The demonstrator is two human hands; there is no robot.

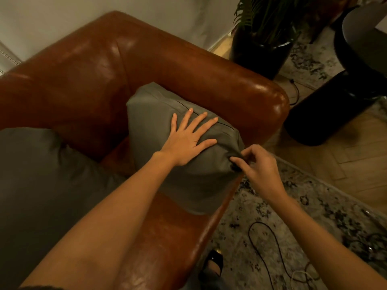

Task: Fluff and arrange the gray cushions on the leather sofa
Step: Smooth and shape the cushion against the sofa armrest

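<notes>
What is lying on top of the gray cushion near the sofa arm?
The left hand lies flat on the cushion; the right hand pinches its corner. The fabric beneath them is hidden.

A brown leather sofa (88, 65) carries two gray cushions: one cushion (167, 114) stands in the corner against the armrest (240, 88), the other cushion (35, 176) lies on the seat beside it.
</notes>
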